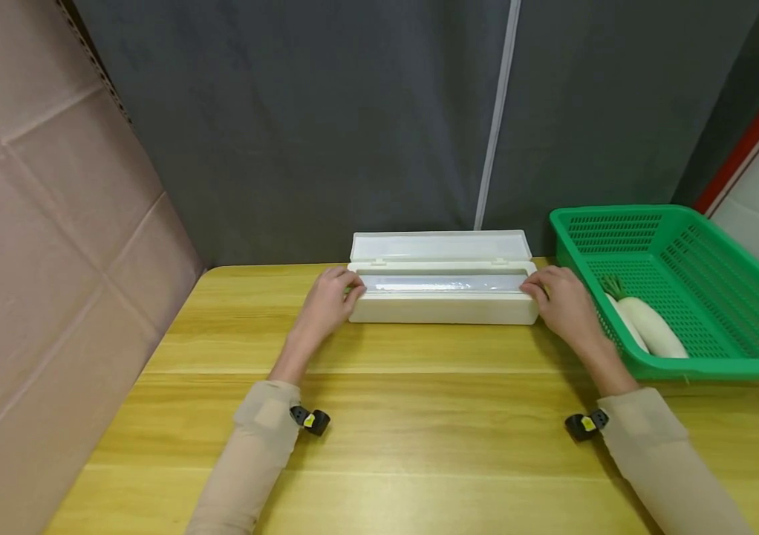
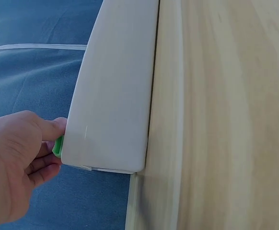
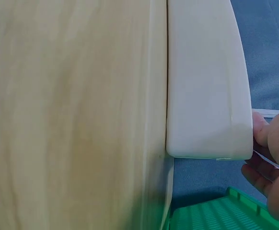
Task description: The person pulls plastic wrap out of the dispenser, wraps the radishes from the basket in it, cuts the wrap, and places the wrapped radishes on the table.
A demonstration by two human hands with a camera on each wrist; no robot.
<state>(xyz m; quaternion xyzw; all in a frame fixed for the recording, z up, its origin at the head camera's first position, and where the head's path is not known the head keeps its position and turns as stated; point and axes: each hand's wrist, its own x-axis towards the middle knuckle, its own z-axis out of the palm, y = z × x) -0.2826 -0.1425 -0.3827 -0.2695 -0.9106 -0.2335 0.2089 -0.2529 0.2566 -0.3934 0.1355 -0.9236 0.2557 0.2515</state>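
As the left hand [image 1: 330, 299] and right hand [image 1: 563, 303] seem to pinch the clear film [image 1: 442, 283] lying in the white box [image 1: 442, 311], one at each end of the box, uneven pulling could tear this film crookedly.

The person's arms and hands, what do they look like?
The left sleeve and right sleeve are plain beige, long and wrinkled. Beside each cuff sits a small, dark wrist camera with a yellow patch. The left hand and right hand wear no gloves.
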